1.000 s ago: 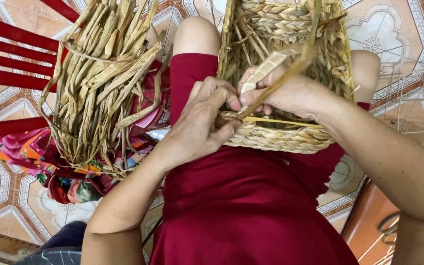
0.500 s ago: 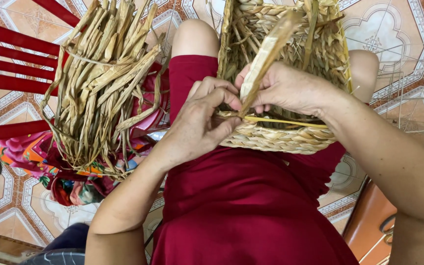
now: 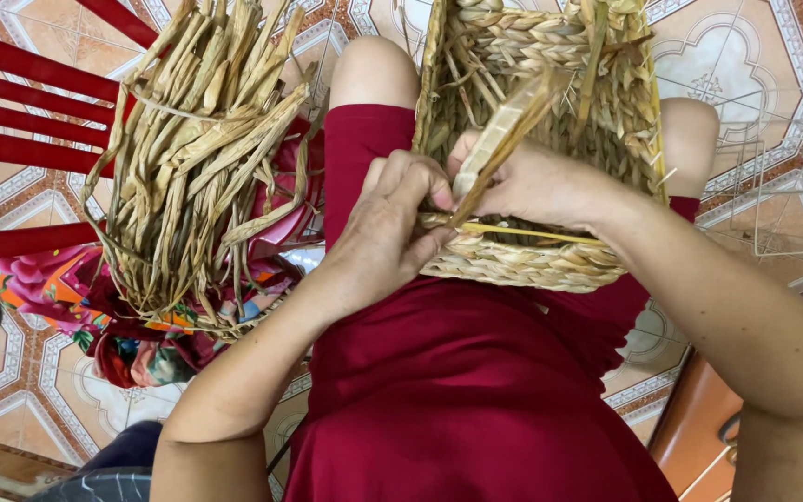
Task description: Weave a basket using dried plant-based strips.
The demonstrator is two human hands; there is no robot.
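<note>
Two hands meet at the near rim of a woven basket (image 3: 550, 112) on the lap. The right hand (image 3: 536, 186) pinches a flat straw strip (image 3: 504, 139) (long axis slanting up and right), and the left hand (image 3: 392, 228), fingers curled shut, presses the rim (image 3: 513, 265).

Both forearms reach forward over the lap; left hand (image 3: 392, 228) and right hand (image 3: 536, 186) meet, fingers pinched (knuckles up).

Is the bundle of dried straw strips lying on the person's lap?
No, the bundle of dried straw strips rests beside the lap on a red chair; the woven basket sits on the lap.
</note>
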